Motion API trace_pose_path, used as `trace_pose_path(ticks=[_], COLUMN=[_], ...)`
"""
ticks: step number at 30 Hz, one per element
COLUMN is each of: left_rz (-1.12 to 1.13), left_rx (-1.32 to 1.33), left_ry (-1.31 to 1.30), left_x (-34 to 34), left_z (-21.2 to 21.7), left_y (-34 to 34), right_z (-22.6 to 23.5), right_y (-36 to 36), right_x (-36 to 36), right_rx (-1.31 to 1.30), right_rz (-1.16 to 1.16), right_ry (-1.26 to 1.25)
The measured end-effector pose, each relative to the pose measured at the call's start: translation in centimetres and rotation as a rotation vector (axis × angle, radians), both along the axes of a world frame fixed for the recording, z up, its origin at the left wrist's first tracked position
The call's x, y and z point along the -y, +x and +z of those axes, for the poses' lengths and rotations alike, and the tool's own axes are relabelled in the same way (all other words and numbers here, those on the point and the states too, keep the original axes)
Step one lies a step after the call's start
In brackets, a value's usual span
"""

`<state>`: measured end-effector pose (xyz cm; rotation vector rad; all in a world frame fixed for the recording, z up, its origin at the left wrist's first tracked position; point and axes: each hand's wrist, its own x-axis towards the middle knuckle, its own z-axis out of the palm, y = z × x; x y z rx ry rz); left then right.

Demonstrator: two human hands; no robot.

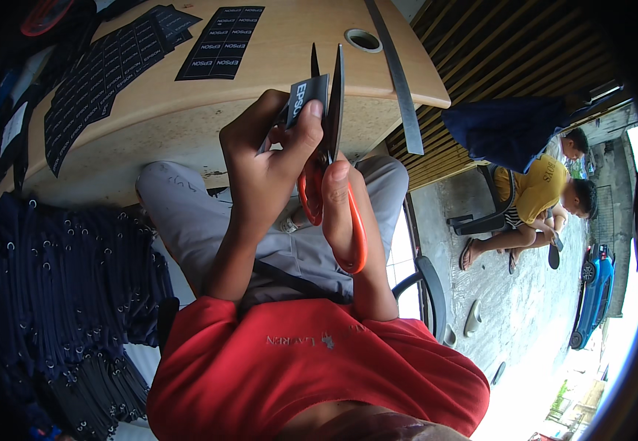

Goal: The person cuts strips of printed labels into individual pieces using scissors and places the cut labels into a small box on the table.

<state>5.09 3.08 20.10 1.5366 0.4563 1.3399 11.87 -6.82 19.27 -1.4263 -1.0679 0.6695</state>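
As the left hand (275,158) pinches a dark label (308,90), the right hand (339,206) holds parted scissors (337,95) lengthwise by the label's right edge.

In our left hand (276,143) we pinch a small black printed label (307,90), its edge by the parted blades of orange-handled scissors (338,103) in our right hand (341,209); label sheets (221,42) and a metal ruler (397,77) lie on the desk (289,37).
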Motion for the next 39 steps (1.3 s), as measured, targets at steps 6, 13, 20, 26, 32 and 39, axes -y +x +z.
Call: trace_pose_path(ticks=[6,13,20,26,32,39], left_rz=[0.009,0.082,0.09,0.122,0.124,0.146], left_rx=[0.019,-0.037,-0.058,-0.002,-0.011,-0.012], left_ry=[-0.01,0.059,0.099,0.099,0.177,0.209], left_x=[-0.1,-0.4,-0.6,-0.6,-0.7,-0.8], left_z=[-0.4,-0.1,-0.6,-0.9,-1.2,-1.2], left_y=[0.1,-0.1,-0.1,0.4,0.5,0.6], right_z=[-0.5,-1.0,-1.0,-0.7,-0.4,-0.7], right_y=[0.1,0.1,0.0,0.0,0.0,0.2], right_x=[0.0,-0.2,-0.3,-0.4,-0.5,-0.6], right_rx=[0.036,0.026,0.021,0.014,0.009,0.009], right_rz=[0.012,0.056,0.068,0.076,0.07,0.066], right_ry=[0.036,0.064,0.073,0.058,0.098,0.087])
